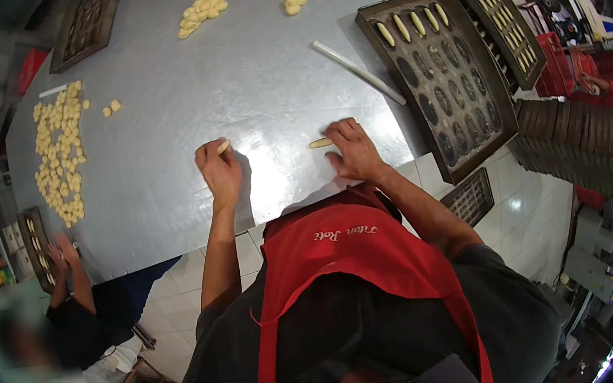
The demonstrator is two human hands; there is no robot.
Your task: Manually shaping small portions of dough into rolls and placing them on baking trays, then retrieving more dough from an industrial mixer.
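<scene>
Over the metal table (174, 108), my left hand (219, 175) is closed around a small dough piece (224, 146), its pale end showing by the fingertips. To its right, my right hand (357, 153) has curled fingers at the right end of a short dough roll (320, 143), which lies on the tabletop. The fingers hide that end of the roll. Right of this hand stands a dark baking tray (439, 75) with oval hollows. Several shaped dough rolls (401, 27) fill its far row, and the other hollows hold none.
A white rod (358, 72) lies beside the tray. Dough balls are heaped at the left (61, 153) and in two far piles (201, 10). Another filled tray (507, 33) and stacked trays (575, 135) stand at the right. A co-worker's hands (63, 256) are at the table's left edge.
</scene>
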